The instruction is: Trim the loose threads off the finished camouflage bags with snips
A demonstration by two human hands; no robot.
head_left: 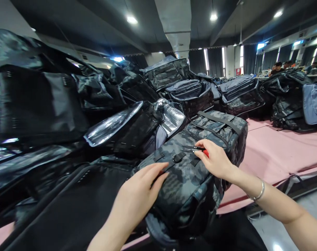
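At the near edge of the pink worktop (273, 150), the camouflage bag (184, 181) should be steadied from the left by the left hand (136, 190), grip apart, while the right hand (216, 158), grip clamped on the red-and-black tool (206, 152), should angle it clear of the fabric.

At least 3 round white lights (131, 20) shone overhead; long dark fabric curtains (215, 62) flanked narrow bright windows (206, 60).
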